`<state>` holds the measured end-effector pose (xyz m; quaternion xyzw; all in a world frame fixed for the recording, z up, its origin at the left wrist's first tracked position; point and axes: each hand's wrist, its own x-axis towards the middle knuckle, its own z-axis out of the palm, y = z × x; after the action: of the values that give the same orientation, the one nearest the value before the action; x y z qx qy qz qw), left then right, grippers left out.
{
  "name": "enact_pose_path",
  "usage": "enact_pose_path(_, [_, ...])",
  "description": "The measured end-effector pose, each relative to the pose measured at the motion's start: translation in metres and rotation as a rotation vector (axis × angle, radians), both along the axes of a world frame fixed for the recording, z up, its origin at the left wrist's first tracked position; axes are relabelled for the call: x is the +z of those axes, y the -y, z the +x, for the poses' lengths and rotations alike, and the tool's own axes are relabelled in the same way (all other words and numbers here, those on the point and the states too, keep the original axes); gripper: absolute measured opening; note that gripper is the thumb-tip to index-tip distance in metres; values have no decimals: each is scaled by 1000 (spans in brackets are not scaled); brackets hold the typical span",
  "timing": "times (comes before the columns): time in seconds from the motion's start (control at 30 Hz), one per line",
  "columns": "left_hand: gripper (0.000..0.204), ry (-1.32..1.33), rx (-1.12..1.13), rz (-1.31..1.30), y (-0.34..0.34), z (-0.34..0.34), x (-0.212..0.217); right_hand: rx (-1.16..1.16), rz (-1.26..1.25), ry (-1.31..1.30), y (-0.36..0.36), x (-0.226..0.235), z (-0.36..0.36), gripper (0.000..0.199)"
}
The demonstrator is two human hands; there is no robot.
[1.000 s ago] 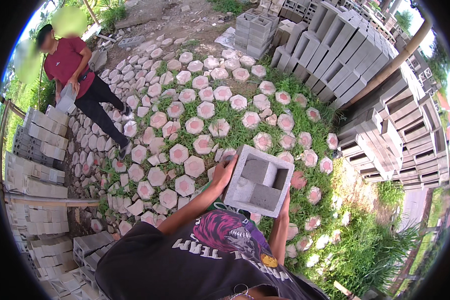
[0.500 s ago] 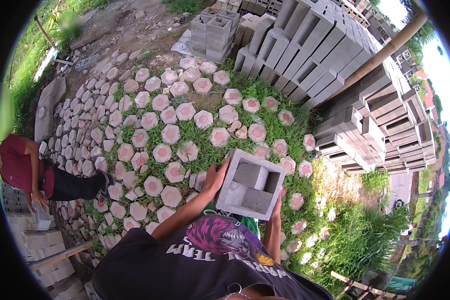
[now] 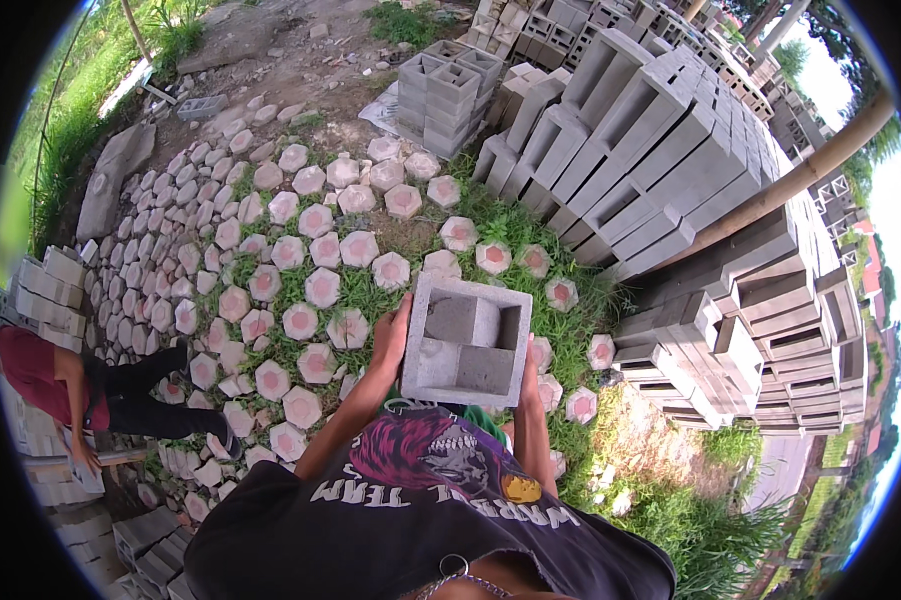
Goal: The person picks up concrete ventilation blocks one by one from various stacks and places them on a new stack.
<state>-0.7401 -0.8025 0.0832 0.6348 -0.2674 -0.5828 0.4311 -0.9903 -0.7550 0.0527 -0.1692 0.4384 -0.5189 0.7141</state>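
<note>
A grey hollow concrete block (image 3: 467,345) is held in front of my chest, its recessed, divided side facing up. My left hand (image 3: 393,332) is closed on the block's left side, with the fingers along its edge. At the opposite side my right hand (image 3: 530,378) grips it; most of those fingers are hidden behind the block. Below it lie hexagonal stepping pavers (image 3: 316,363) with pinkish centres, set among grass.
Ahead stands a small stack of concrete blocks (image 3: 440,100). Large leaning rows of blocks (image 3: 660,150) fill the right, crossed by a bamboo pole (image 3: 805,178). At left a person in a maroon shirt (image 3: 38,378) bends beside more stacked blocks (image 3: 50,290), a hand at one block.
The block in my hands has turned slightly and now sits straighter before me. My view has shifted with my body. The person at left has changed leg position, feet now apart.
</note>
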Motion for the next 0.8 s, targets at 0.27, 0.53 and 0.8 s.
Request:
enact_pose_path(0.27, [58, 57, 194, -36, 64, -30, -31, 130, 29, -55, 82, 16, -27, 75])
enact_pose_path(0.53, [68, 7, 120, -1, 186, -22, -57, 100, 18, -69, 195, 12, -18, 78])
enact_pose_path(0.8, [74, 90, -68, 66, 337, -22, -2, -36, -81, -183, 315, 39, -4, 75])
